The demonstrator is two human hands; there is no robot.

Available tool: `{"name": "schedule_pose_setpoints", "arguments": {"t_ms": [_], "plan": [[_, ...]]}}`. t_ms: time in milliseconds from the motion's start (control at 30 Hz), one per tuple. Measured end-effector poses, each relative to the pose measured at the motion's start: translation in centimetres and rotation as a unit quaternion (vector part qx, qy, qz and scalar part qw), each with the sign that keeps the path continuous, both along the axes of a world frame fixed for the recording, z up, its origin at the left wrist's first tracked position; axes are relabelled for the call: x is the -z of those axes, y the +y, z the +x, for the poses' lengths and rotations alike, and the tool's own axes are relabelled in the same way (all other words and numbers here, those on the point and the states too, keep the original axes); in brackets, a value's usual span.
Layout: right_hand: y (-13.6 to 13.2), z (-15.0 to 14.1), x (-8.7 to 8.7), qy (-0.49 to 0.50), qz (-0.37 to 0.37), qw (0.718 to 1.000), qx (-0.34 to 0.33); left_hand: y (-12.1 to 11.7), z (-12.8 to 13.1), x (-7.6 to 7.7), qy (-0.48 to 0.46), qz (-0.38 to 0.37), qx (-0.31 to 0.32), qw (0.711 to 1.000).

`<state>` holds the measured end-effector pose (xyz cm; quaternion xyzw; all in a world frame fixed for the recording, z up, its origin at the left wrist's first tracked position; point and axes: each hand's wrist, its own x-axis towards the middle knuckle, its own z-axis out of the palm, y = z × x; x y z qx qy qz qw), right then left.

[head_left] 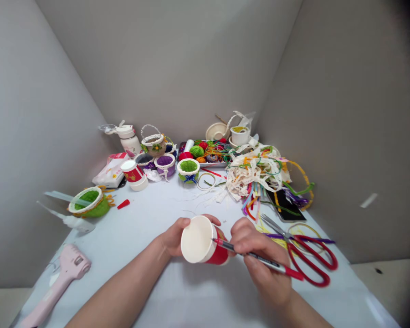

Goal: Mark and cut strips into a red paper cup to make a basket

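A red and white paper cup (198, 240) is tilted on its side, its open mouth facing me. My left hand (176, 236) is closed around it, thumb near the rim and fingers behind. In my right hand (261, 248) a red pen (264, 262) is pinched, its tip at the cup's rim. Whether the tip touches the rim I cannot tell. A small red pen cap (123, 204) lies on the table to the left. Red-handled scissors (302, 249) rest just right of my right hand.
At left lie a pink glue gun (66, 273), a white nozzle bottle (78, 223) and a green basket (90, 202). Another paper cup (134, 175) stands behind. Small baskets (188, 171), a tray of yarn (205, 152), a ribbon pile (253, 171) and a phone (287, 207) sit farther back.
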<state>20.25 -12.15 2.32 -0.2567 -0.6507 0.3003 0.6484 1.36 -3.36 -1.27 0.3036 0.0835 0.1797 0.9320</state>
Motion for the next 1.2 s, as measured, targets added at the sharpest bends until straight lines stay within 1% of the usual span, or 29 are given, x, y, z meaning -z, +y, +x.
{"name": "schedule_pose_setpoints", "arguments": {"t_ms": [133, 333, 567, 733, 900, 1033, 1133, 1200], "plan": [[0.0, 0.1, 0.1, 0.012, -0.003, 1.0, 0.006, 0.0, -0.1, 0.1, 0.002, 0.009, -0.011, 1.0], [0.2, 0.0, 0.1, 0.014, -0.008, 1.0, 0.01, 0.0, -0.1, -0.2, 0.001, 0.023, -0.004, 1.0], [0.1, -0.1, 0.0, 0.018, -0.022, 0.999, -0.022, 0.2, -0.2, 0.1, 0.006, 0.027, 0.006, 1.0], [0.0, 0.0, -0.3, 0.012, -0.023, 0.999, -0.043, 0.2, -0.3, -0.1, 0.001, 0.045, 0.01, 0.999], [0.1, 0.2, 0.3, 0.047, -0.05, 0.995, -0.067, 0.2, -0.4, -0.2, 0.012, 0.066, 0.028, 0.997], [0.2, 0.3, 0.8, 0.077, -0.084, 0.99, -0.087, 0.2, -0.4, 0.0, 0.022, 0.078, 0.046, 0.996], [0.1, 0.2, 0.8, 0.088, -0.112, 0.984, -0.103, 0.3, -0.4, 0.2, 0.018, 0.086, 0.051, 0.995], [0.1, 0.1, 0.7, 0.086, -0.117, 0.983, -0.11, 0.3, -0.4, 0.2, 0.018, 0.088, 0.057, 0.994]]}}
